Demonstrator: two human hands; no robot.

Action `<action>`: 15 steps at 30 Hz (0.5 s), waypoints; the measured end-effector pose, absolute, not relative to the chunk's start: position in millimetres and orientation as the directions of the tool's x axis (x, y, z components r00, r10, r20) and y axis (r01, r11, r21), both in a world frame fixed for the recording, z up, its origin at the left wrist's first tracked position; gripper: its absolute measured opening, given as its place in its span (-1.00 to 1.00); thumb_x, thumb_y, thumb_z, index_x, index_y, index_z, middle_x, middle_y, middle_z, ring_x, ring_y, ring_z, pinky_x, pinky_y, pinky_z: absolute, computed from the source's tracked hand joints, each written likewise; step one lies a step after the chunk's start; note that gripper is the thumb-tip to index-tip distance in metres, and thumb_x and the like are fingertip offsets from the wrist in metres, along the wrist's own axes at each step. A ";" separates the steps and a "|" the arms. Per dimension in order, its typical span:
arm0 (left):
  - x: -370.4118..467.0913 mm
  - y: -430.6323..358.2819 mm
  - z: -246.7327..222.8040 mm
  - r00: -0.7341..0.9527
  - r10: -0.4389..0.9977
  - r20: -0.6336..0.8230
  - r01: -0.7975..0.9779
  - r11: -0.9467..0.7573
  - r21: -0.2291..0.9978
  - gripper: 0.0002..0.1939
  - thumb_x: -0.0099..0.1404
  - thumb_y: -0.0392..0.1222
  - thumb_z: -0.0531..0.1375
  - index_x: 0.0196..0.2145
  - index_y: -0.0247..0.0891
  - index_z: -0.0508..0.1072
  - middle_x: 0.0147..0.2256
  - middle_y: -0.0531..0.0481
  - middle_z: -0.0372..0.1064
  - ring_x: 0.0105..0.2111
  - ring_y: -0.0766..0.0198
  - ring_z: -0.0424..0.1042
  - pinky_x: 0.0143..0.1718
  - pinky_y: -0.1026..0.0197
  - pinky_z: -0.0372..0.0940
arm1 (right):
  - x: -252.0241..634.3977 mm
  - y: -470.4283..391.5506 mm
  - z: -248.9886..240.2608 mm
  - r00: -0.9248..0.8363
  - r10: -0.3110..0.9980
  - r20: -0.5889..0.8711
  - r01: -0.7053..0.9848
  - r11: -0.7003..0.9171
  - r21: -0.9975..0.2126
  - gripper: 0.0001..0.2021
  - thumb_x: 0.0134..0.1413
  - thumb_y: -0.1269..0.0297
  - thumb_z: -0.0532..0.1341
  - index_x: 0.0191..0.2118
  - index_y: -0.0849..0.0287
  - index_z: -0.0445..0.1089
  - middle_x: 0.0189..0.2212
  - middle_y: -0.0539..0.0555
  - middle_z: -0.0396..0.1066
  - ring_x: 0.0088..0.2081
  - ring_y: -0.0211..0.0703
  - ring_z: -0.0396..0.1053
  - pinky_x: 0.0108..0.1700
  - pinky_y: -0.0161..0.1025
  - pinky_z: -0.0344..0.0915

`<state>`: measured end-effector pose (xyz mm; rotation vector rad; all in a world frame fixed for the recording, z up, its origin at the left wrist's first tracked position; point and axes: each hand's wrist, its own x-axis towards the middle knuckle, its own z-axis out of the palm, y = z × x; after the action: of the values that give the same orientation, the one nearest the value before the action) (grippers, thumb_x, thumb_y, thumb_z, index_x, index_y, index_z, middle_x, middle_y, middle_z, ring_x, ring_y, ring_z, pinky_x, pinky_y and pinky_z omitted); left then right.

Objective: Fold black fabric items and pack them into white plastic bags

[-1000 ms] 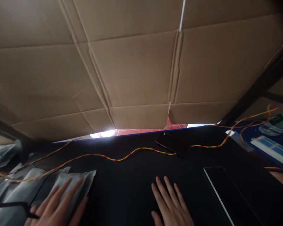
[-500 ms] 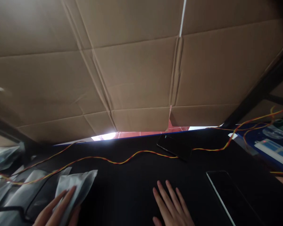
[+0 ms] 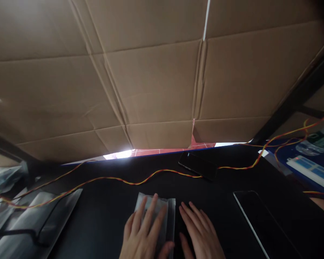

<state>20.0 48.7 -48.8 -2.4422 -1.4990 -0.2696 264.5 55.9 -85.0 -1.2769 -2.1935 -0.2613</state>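
A frosted plastic bag (image 3: 170, 219) lies flat on the black tabletop (image 3: 97, 219) at the near middle. My left hand (image 3: 144, 230) rests over it with the fingers spread, covering much of the bag; what is inside cannot be made out. Just right of the bag, my right hand (image 3: 201, 230) lies on the table, fingers stretched out, holding nothing. More frosted bags (image 3: 43, 226) are piled at the left, with a bent black rod or cable (image 3: 18, 233) across them.
Twisted red-yellow wire (image 3: 135, 183) runs across the table, past a dark phone (image 3: 198, 165). A larger white-edged phone or tablet (image 3: 261, 223) lies at the right. Cardboard (image 3: 156, 82) walls the far side. A white power strip (image 3: 310, 172) and a bottle (image 3: 317, 144) stand beyond the right edge.
My left hand has brought one bag from the left pile to the middle of the table and now lies spread on it. My right hand has barely shifted.
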 end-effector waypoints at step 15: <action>51.4 46.9 -85.5 0.286 0.938 0.196 0.957 -0.292 0.002 -0.28 0.44 0.13 0.25 0.50 0.14 0.30 0.44 -0.21 0.34 0.31 -0.41 0.40 0.08 -0.37 0.41 | 253.0 81.0 -62.9 -0.319 0.840 0.438 0.867 0.446 -0.224 -0.55 0.37 0.53 0.02 0.14 0.02 0.53 -0.06 0.13 0.64 -0.17 0.05 0.64 -0.20 -0.06 0.59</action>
<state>51.4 46.9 -85.5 -2.4235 -1.7950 -0.2418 253.0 81.0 -62.9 -1.4295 -2.2061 -0.0705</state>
